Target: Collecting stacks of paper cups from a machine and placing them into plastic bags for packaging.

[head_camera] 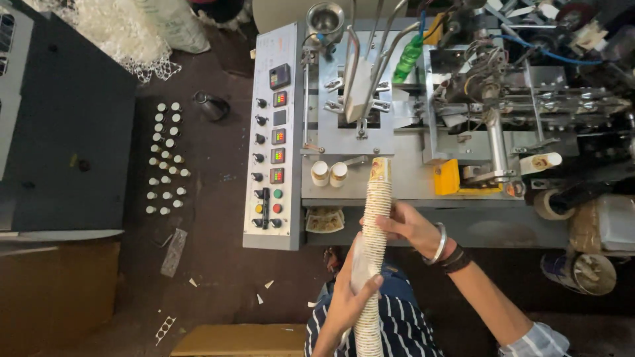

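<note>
Tall stack of paper cups (374,244) | left hand (354,301) clasps lower part, right hand (407,227) grips mid-stack | judgement — keep it straight, squeeze lightly, beside cup-forming machine (410,132).

From my feed I look down on a dark brown floor (218,218), dusty and littered with small white paper scraps. A grey metal machine (410,119) fills the upper right, its pale control panel (274,139) studded with black knobs, coloured buttons and small lit displays. At the left stands a dark grey cabinet (66,119), with rows of small white-capped bottles (165,158) on the floor beside it. White netting (119,30) is heaped at top left. A brown cardboard sheet (56,297) lies lower left. Light is even.
</note>
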